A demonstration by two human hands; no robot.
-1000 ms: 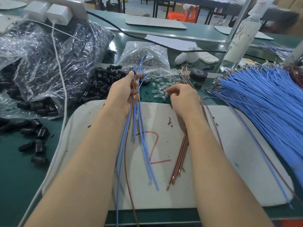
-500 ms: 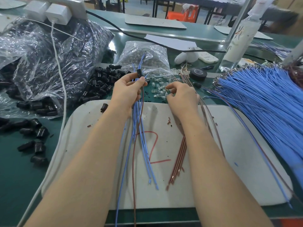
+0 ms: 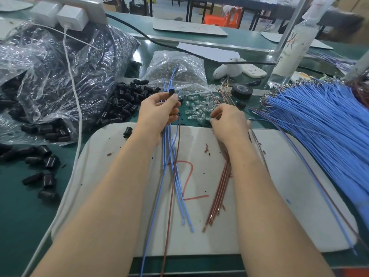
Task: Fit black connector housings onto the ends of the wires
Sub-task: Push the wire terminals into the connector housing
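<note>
- The left hand (image 3: 159,113) is curled shut. Its thumb and fingers pinch one housing (image 3: 171,92) at the far tip of the hand.
- A few blue wires (image 3: 176,188) and one brown wire (image 3: 171,196) run through that hand. Their near ends hang down over the mat (image 3: 279,176). Some blue tips stick up past the housing.
- The right hand (image 3: 229,123) sits at the far edge of the mat, a little apart from the left hand. Its fingers are curled, but I cannot tell if it holds anything.
- More brown wires (image 3: 218,196) lie on the mat and go under the right hand.
- Small clear bulbs (image 3: 196,109) lie between the two hands and just past them.
- A pile of housings (image 3: 123,104) lies to the far left of the left hand, next to a big plastic bag (image 3: 60,72). One more lies alone on the mat's far left corner.
- A big bunch of blue wires (image 3: 329,126) lies on the right.
</note>
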